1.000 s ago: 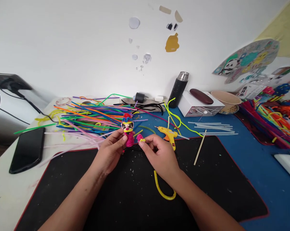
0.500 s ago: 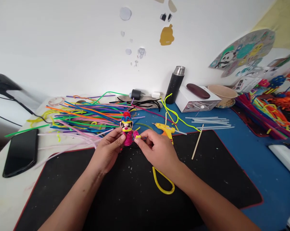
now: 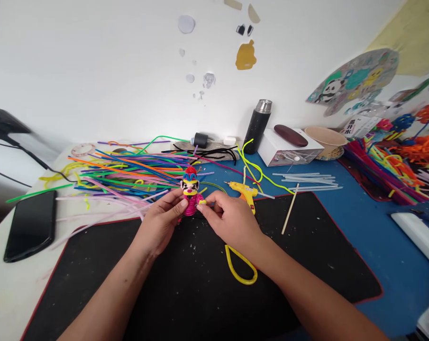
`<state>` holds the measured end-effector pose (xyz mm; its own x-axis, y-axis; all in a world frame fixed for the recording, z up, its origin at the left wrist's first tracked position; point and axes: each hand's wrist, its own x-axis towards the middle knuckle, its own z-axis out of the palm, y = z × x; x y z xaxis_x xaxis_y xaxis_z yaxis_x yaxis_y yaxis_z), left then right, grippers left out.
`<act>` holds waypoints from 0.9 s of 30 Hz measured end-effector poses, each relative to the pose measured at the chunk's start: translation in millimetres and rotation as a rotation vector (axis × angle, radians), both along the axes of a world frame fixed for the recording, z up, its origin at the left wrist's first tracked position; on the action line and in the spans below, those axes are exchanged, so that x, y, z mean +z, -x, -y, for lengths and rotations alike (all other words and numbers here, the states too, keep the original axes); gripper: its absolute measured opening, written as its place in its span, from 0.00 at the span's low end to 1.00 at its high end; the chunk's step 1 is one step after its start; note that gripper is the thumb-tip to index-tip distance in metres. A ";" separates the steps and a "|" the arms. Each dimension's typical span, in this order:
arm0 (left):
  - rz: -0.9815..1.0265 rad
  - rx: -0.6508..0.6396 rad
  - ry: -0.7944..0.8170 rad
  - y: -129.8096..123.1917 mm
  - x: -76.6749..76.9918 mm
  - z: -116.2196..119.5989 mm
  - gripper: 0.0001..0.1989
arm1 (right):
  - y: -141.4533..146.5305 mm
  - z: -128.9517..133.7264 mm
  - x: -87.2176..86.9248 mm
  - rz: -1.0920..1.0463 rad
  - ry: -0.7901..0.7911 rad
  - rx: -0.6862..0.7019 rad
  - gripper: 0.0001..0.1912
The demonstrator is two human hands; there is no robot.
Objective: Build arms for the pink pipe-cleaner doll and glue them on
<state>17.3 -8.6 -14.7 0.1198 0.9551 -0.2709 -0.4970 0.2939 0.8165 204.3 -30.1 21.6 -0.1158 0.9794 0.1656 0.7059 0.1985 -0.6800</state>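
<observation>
A small figure [image 3: 190, 188] with a magenta coiled body, a white, black and yellow face and a blue and red top is upright above the black mat. My left hand [image 3: 167, 215] pinches its body from the left. My right hand [image 3: 228, 215] pinches a small magenta piece with a yellow end [image 3: 202, 201], which meets the right side of the figure's body. Just behind my right hand lies a yellow glue gun [image 3: 247, 191].
Colourful pipe cleaners [image 3: 129, 166] lie at the back left, beyond a black phone [image 3: 31, 226]. A black bottle [image 3: 258, 127], a white box [image 3: 292, 147] and glue sticks [image 3: 312, 179] are at the back right. A wooden stick [image 3: 290, 209] rests on the mat [image 3: 186, 293].
The magenta piece in my right hand has moved left against the figure's body, closing the gap between them. The figure has turned slightly and shifted a little to the right.
</observation>
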 end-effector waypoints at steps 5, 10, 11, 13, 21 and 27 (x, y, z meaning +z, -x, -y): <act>0.017 0.008 0.010 -0.7 1.0 1.0 0.18 | 0.9 -0.4 2.8 0.021 -0.004 0.005 0.11; 0.016 0.017 0.032 -1.5 2.9 1.3 0.19 | -0.1 0.1 4.1 0.016 -0.003 0.008 0.10; 0.017 0.019 0.036 -1.6 3.2 1.4 0.20 | -0.2 0.2 4.3 0.013 -0.004 0.009 0.10; 0.020 0.021 0.038 -1.8 3.4 1.4 0.20 | -0.2 0.3 4.6 0.009 -0.007 0.013 0.10; 0.028 0.018 0.041 -0.7 4.2 1.8 0.21 | 1.2 -1.4 6.4 0.041 -0.007 0.017 0.10; 0.013 0.007 0.015 -1.6 5.7 1.8 0.20 | 1.2 -1.1 8.9 0.052 0.010 0.027 0.09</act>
<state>19.0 -10.5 -9.0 0.1164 0.9518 -0.2837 -0.5098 0.3024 0.8054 203.1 -29.0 30.4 -0.1507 0.9773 0.1492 0.7348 0.2117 -0.6444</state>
